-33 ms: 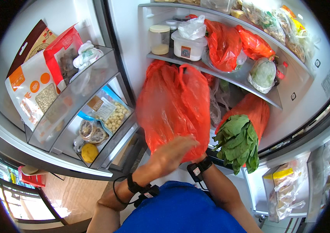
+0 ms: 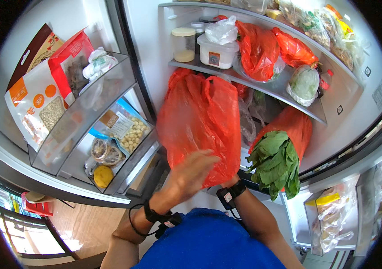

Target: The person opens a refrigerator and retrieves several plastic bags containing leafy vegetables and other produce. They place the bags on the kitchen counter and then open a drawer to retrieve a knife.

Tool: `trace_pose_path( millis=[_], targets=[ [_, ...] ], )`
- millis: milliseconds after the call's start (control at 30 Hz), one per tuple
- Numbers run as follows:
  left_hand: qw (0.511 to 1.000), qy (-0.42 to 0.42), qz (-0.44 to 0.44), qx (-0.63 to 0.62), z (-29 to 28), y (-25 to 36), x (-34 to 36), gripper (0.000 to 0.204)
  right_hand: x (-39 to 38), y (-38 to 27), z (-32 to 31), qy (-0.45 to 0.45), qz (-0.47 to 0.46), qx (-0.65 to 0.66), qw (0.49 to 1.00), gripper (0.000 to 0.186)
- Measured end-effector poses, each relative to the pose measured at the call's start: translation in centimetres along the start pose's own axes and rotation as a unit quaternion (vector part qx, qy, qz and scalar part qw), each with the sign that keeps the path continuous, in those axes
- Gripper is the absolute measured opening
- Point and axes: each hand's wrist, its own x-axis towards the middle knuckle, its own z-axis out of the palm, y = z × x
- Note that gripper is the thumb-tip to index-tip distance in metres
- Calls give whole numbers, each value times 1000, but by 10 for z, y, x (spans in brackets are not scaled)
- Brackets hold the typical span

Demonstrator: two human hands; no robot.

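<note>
A large, bulging red plastic bag (image 2: 200, 121) is in front of me, at the mouth of the fridge, and what it contains is hidden. Over its lower front is my left hand (image 2: 188, 175), slightly blurred, its fingers stretched out and gripping nothing. Only the back of my right hand (image 2: 232, 181) shows at the bag's lower right edge; its fingers are hidden behind or under the bag. To the right, a bunch of leafy greens (image 2: 274, 161) pokes out of another red bag (image 2: 296, 127) on the lower level.
Above, a fridge shelf (image 2: 227, 73) carries a lidded jar (image 2: 183, 45), a white tub (image 2: 218, 54), red bags (image 2: 258, 49) and a wrapped pale green vegetable (image 2: 303, 85). The open left door's bins (image 2: 87, 107) hold food packets. Another door bin (image 2: 334, 215) stands at lower right.
My left hand has drawn back slightly to the left, and its fingers sit a little higher. The large red bag has shifted slightly left, its right side changing shape.
</note>
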Motion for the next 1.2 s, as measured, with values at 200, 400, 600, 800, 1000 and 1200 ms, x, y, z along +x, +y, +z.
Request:
trace_pose_path(
  millis=[200, 400, 600, 800, 1000, 1200],
  targets=[
    [986, -4, -37, 164, -24, -11, -12, 41, 22, -2, 23, 5, -17, 54, 998, 54],
    [993, -11, -98, 59, -46, -23, -6, 25, 20, -18, 61, 19, 35, 113, 993, 58],
    [997, 30, -58, 39, -56, -17, 8, 22, 24, -5, 42, -10, 3, 75, 997, 54],
    [985, 118, -122, 37, -2, -72, 49, 30, 21, 10, 28, -19, -26, -13, 999, 48],
    [958, 150, -215, -116, -6, -91, 55, 31, 23, 0, 40, 20, 39, 70, 997, 49],
    [944, 241, -89, 207, -47, -46, 39, 36, 25, 6, 25, 77, 66, 67, 993, 48]
  ],
)
